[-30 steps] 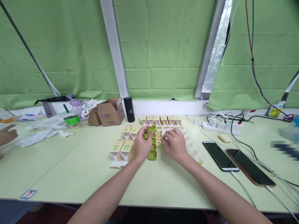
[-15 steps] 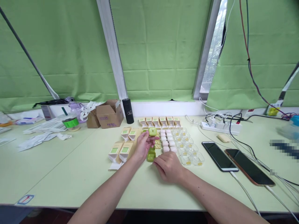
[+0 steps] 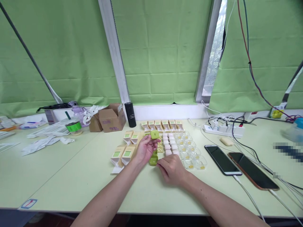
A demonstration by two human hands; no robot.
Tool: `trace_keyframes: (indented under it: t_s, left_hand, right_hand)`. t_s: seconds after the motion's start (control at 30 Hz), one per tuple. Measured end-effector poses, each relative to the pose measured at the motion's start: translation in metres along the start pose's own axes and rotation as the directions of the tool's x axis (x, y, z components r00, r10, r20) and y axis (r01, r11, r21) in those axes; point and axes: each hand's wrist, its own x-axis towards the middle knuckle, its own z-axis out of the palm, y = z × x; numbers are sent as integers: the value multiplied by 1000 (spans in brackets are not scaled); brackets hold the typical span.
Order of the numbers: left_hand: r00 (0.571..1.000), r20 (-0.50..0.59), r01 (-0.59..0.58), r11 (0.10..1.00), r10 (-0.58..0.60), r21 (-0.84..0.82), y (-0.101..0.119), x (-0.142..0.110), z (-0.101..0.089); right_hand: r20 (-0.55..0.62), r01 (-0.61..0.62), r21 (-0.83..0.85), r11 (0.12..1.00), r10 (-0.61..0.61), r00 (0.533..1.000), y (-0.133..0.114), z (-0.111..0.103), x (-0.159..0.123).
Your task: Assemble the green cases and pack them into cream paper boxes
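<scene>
My left hand (image 3: pixel 146 147) holds a small green square case (image 3: pixel 155 135) between thumb and fingers, raised over the middle of the rows. My right hand (image 3: pixel 172 167) is closed with its knuckles up; what its fingertips hold, if anything, is hidden. Close to those fingertips lies another green case part (image 3: pixel 153 160) on the table. To its right stand two columns of small pale pink blocks (image 3: pixel 168 147), with small yellow squares (image 3: pixel 160 147) beside them. Farther right are clear plastic cups (image 3: pixel 188 164) with yellow dots. Folded card boxes with green labels (image 3: pixel 127 154) are left of my left hand.
More card boxes (image 3: pixel 158 126) line up behind. A cardboard box (image 3: pixel 112 119) and a black bottle (image 3: pixel 130 115) stand at the back left. Two phones (image 3: pixel 222 160) on charging cables and a power strip (image 3: pixel 224 130) are on the right.
The green case in my left hand has turned a little, and its face now shows a small dark mark. My right hand has barely shifted. The view has moved slightly.
</scene>
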Motion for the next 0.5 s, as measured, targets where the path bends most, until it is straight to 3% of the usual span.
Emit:
trace_keyframes:
  t_s: [0.13,0.2,0.23,0.27,0.33,0.4,0.5]
  left_hand:
    - [989,82,-140,971,126,194,15,-6,4]
    - [966,139,-257,879,219,402,26,-14,2]
    - [946,170,-323,787,275,526,31,-20,-1]
    - [918,209,-388,652,337,651,37,-25,-5]
    - [851,327,-459,279,412,843,48,-38,-16]
    - [784,457,-468,-84,421,880,56,-51,-30]
    - [755,593,-473,-395,280,788,60,-68,-47]
  right_hand:
    - [8,-14,0,1000,14,1000,1,-1,0]
    - [11,-29,2,1000,29,1000,1,-1,0]
    - [14,-40,2,999,40,999,2,-1,0]
    - [17,-50,0,999,50,999,2,-1,-1]
    - [26,-63,0,998,63,998,2,-1,-1]
    - [38,-62,-4,998,62,997,2,-1,-2]
    - [72,-53,-20,998,55,996,1,-2,-2]
